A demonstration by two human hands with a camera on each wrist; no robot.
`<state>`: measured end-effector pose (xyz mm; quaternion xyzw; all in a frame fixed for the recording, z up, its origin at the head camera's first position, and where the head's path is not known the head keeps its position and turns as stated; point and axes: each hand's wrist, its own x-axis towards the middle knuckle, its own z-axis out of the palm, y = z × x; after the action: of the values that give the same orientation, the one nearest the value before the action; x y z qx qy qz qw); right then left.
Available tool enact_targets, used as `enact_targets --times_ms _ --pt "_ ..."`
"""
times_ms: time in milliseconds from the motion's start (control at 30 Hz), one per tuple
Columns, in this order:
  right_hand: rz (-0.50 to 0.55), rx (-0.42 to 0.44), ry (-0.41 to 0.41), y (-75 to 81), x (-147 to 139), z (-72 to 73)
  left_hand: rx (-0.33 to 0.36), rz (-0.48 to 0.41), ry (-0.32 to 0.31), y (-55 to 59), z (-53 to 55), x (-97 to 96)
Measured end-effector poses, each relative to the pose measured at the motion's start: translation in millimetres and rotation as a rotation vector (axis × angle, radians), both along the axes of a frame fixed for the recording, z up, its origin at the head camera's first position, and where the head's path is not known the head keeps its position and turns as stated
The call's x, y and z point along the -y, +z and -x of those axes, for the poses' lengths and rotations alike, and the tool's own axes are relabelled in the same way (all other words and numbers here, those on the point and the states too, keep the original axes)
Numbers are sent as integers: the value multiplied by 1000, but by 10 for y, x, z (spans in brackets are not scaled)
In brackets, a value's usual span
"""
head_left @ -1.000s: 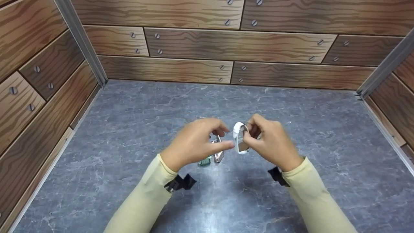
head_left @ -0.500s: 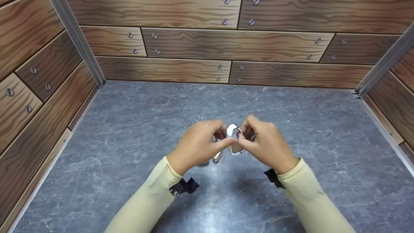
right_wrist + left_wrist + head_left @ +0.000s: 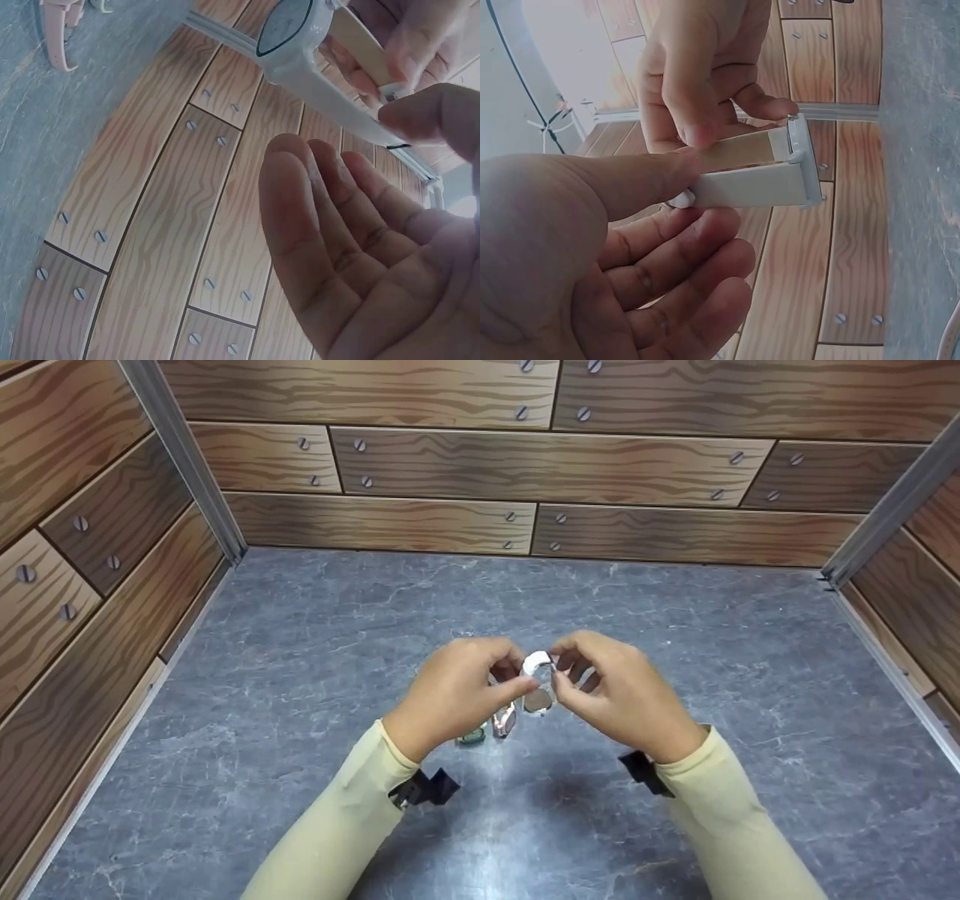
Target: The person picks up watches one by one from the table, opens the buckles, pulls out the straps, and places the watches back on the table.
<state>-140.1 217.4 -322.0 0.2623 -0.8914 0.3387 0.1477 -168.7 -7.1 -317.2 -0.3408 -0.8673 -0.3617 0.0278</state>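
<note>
Mid-frame, left hand (image 3: 459,684) and right hand (image 3: 621,690) both pinch white, curved-strap wristwatch (image 3: 746,189). I judge: fastening step; next needs careful alignment.

Pale yellow sleeves (image 3: 334,817), black wrist cameras (image 3: 440,786)

"How many watches are you seeing?"
"I'm seeing three: one white watch with a round face (image 3: 538,664), one pale pink watch with a strap (image 3: 505,721) and one small green watch (image 3: 472,736)."
"How many hands are showing?"
"Two are showing: one bare left hand (image 3: 454,686) and one bare right hand (image 3: 626,690). Two pale yellow cloth sleeves (image 3: 330,817) are showing too."
"And walls?"
"Three brown wood-look walls (image 3: 450,465) are standing around one gray, streaky tabletop (image 3: 375,600)."
</note>
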Motion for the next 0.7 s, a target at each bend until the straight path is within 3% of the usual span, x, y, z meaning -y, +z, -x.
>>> enact_targets --times_ms 300,700 --pt "29 -98 144 4 -13 -9 -4 37 -40 -9 -13 -2" --pt "85 -61 210 7 -22 -14 -35 83 -82 -2 -36 -11"
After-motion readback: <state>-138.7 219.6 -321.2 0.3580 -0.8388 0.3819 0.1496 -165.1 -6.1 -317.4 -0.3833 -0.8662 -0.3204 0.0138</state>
